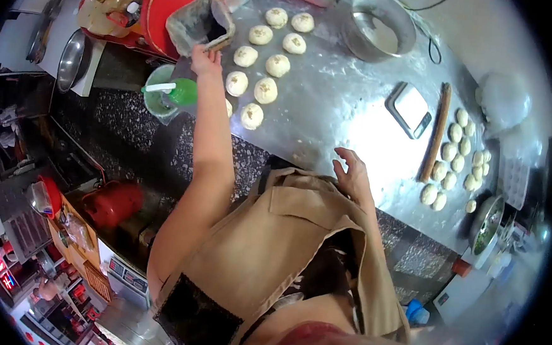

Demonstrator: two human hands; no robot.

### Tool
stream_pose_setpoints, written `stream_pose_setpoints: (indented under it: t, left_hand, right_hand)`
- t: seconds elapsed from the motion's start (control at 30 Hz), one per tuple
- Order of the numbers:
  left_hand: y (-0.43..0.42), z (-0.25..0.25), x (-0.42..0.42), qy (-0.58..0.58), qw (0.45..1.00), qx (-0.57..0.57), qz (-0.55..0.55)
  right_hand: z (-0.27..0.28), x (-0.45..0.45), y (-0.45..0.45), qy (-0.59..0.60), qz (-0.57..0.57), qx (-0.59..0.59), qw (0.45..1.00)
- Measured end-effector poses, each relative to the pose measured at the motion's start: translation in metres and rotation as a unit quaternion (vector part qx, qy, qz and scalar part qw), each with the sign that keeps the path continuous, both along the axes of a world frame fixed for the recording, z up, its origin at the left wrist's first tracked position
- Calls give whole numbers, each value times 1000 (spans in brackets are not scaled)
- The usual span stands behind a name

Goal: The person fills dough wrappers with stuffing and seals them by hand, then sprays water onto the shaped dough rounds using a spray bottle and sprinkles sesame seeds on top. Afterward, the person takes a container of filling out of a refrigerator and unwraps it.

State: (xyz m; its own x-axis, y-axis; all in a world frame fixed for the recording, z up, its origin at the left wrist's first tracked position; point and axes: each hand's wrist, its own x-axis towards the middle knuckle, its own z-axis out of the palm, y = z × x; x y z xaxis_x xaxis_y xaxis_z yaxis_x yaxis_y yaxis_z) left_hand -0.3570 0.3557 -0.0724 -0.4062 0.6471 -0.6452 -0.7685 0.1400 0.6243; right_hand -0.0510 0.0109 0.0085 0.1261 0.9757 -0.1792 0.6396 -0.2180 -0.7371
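Observation:
My left hand (206,61) reaches out to the far left edge of the metal table, its fingers closed at the near rim of a cloudy, flour-dusted plastic tub (182,29). The tub is tilted, with a dark inside. Just right of that hand, round dough buns (245,56) stand in two rough rows; one is partly hidden behind my forearm. My right hand (353,177) hovers by the table's near edge, close to my apron (306,203), fingers apart and nothing in them.
On the metal table (330,106) are a metal ring-shaped pot (381,27), a digital scale (410,110), a wooden rolling pin (437,133) and several small dough pieces (449,151). A bowl of green filling (487,226) stands at right. Left are a green bottle (183,92) and a red basin (162,14).

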Motion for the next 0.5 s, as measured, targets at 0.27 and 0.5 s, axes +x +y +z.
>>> stream_pose_setpoints:
  t: [0.27, 0.5]
  left_hand:
    - [-125, 81, 96, 265, 929, 240, -93]
    - [-330, 121, 289, 249, 877, 258, -320]
  right_hand:
    - [-4, 87, -55, 7, -14, 56, 998]
    - [59, 191, -71, -17, 76, 298, 951]
